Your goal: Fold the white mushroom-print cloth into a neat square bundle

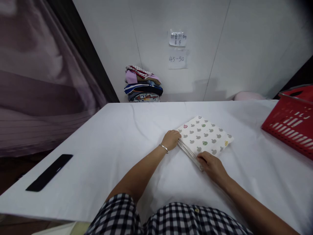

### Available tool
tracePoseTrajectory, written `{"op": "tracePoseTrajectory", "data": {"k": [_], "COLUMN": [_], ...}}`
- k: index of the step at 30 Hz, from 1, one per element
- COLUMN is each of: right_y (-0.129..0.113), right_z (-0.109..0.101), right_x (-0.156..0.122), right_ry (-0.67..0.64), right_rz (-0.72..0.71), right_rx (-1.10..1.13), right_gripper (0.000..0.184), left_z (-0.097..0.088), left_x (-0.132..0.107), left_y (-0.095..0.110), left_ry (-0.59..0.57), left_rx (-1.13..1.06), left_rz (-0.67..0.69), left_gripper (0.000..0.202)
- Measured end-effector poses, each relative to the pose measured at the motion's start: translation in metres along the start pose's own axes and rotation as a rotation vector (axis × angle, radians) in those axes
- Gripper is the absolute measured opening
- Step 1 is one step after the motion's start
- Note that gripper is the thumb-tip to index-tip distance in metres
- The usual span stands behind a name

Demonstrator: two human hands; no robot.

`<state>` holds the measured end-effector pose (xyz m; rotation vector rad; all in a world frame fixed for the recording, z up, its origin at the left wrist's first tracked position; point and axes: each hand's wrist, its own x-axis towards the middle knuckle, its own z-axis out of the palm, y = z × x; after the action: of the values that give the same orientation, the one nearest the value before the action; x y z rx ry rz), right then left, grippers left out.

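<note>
On the table (102,140), the cloth (207,134) looks mostly folded; what's left I can't tell. My left hand (172,139) pinches its nine-o'clock corner, my right hand (212,165) its six.

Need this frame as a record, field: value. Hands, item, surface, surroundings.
item: mushroom-print cloth, folded in layers
left hand: on the cloth's left corner; bracelet at wrist
right hand: gripping the layered edge, by the near corner
surface: white-covered table
left side: flat black object
right side: red basket
beyond table: stacked fabrics
wall: note reading "45-50"
</note>
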<state>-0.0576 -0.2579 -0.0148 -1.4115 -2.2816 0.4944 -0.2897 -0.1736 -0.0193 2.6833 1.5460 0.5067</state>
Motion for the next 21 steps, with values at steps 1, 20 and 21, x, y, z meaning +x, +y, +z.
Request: {"op": "tracePoseTrajectory", "data": {"k": [1, 20, 21], "right_y": [0.001, -0.018, -0.02], "right_z": [0.001, 0.014, 0.016], "right_x": [-0.001, 0.0, -0.001], "right_ry": [0.015, 0.012, 0.017], "right_rz": [0.003, -0.08, -0.084], "right_rx": [0.027, -0.447, -0.469], "right_gripper": [0.021, 0.016, 0.016], "left_z": [-0.001, 0.002, 0.001], "left_x": [0.0, -0.007, -0.007], "left_y": [0.0, -0.008, -0.009], "left_ry": [0.001, 0.032, 0.029], "left_rx": [-0.02, -0.111, -0.107], "left_rz": [0.0, 0.03, 0.034], "left_gripper": [0.025, 0.029, 0.031]}}
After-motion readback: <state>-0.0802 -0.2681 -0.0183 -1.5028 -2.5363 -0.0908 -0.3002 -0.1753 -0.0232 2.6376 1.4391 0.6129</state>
